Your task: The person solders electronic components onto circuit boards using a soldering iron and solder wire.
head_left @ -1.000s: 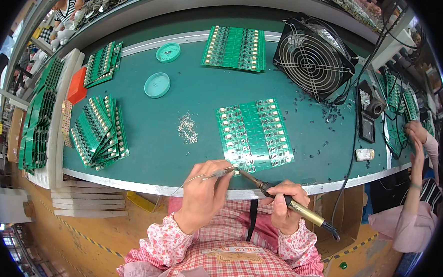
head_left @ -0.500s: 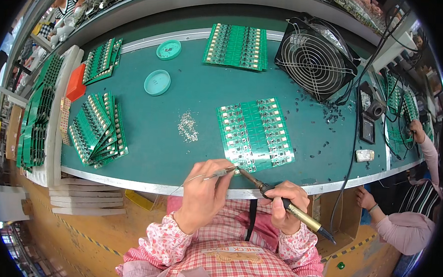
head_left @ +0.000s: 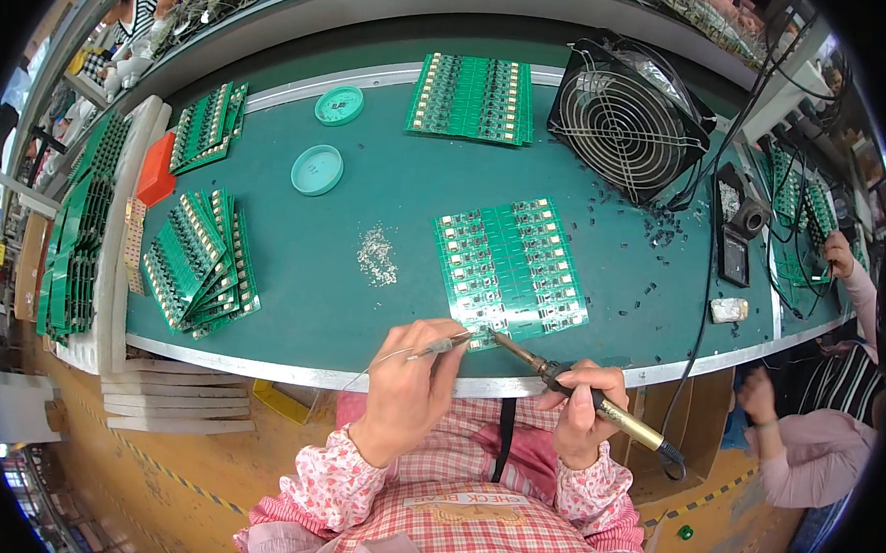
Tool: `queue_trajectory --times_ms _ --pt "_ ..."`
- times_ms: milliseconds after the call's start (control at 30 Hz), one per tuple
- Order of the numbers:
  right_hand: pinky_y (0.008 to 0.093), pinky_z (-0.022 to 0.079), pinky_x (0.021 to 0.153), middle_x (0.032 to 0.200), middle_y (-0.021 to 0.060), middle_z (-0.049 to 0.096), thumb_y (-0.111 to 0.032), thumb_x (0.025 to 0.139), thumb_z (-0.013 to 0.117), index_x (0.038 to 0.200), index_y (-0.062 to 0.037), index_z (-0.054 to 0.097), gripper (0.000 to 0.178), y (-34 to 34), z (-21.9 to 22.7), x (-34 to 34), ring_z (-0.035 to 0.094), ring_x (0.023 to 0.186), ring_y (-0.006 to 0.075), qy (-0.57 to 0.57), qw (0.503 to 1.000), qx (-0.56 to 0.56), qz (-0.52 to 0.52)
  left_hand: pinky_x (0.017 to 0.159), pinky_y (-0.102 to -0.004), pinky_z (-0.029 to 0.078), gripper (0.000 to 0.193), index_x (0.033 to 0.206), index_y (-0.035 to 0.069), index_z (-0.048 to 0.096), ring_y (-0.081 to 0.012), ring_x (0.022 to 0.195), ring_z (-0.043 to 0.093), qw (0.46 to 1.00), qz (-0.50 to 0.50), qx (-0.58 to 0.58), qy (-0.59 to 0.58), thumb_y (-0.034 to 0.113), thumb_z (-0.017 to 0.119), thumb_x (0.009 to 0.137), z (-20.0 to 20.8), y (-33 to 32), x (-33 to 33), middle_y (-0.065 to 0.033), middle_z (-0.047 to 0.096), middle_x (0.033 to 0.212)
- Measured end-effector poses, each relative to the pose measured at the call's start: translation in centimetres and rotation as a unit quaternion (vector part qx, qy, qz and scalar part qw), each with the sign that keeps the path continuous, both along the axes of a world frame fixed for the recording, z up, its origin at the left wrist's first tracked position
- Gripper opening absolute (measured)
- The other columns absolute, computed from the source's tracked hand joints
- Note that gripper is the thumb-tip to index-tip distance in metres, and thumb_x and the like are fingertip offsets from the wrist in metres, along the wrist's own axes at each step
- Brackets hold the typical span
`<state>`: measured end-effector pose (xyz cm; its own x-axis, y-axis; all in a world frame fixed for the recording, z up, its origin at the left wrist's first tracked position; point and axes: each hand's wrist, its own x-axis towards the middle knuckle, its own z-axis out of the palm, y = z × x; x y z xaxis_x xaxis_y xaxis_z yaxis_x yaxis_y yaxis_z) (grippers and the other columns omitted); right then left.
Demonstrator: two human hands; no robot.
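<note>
Near the table's front edge lies a green circuit board panel (head_left: 508, 270) set with rows of small parts. My left hand (head_left: 407, 380) is closed in a pinch on tweezers (head_left: 441, 346), their tips at the panel's near left corner. A thin solder wire (head_left: 387, 358) also sticks out from these fingers. My right hand (head_left: 588, 409) is wrapped round a soldering iron (head_left: 635, 429) with a gold-coloured handle. Its tip sits over the near edge of the panel, just right of the tweezers; whether it touches cannot be made out.
Left of the panel lie a scatter of tiny pale parts (head_left: 377, 257) and stacked boards (head_left: 203, 264). Farther back are two teal dishes (head_left: 317, 171), another board stack (head_left: 470, 98) and a black fan (head_left: 626, 126). Loose black parts (head_left: 661, 228) and a co-worker's hand (head_left: 839, 255) are at right.
My right hand and the soldering iron have shifted a little to the right, its tip away from the tweezers. My left hand has hardly moved. The co-worker's lower hand has moved slightly.
</note>
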<state>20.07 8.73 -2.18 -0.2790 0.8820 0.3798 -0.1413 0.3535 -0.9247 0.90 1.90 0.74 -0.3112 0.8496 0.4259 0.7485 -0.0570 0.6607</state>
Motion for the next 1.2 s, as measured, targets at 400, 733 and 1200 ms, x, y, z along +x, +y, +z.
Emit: queue_trajectory --times_ms 400,733,1200 --pt "0.0270 0.049 0.049 0.064 0.0098 0.063 -0.020 0.097 0.054 0.095 -0.0006 0.058 0.020 -0.2 -0.1 -0.3 0.063 0.050 0.0158 0.010 1.000 0.000 -0.017 0.079 -0.0304 0.054 0.012 0.103 -0.003 0.064 -0.0209 0.087 0.069 0.992 0.115 -0.010 -0.057 -0.004 0.064 0.091 0.0 -2.8 -3.4 -0.0123 0.068 0.098" --pt "0.0255 0.045 0.046 0.067 0.0094 0.059 -0.020 0.097 0.053 0.096 0.0000 0.055 0.020 -0.3 -0.5 -0.6 0.059 0.047 0.0140 0.033 0.999 -0.005 -0.030 0.078 -0.0283 0.052 0.008 0.100 -0.004 0.065 -0.0181 0.084 0.067 0.982 0.178 -0.010 -0.063 0.000 0.064 0.094 -0.5 -3.5 -5.2 -0.0100 0.067 0.095" --pt "0.0247 0.045 0.045 0.066 0.0092 0.059 -0.018 0.096 0.052 0.096 0.0003 0.055 0.019 -0.3 -0.3 -0.7 0.058 0.046 0.0135 0.031 0.999 0.001 -0.035 0.078 -0.0316 0.051 0.009 0.100 -0.002 0.065 -0.0247 0.084 0.067 0.986 0.167 -0.004 0.005 0.001 0.065 0.092 -0.7 -3.1 -5.4 -0.0120 0.068 0.098"
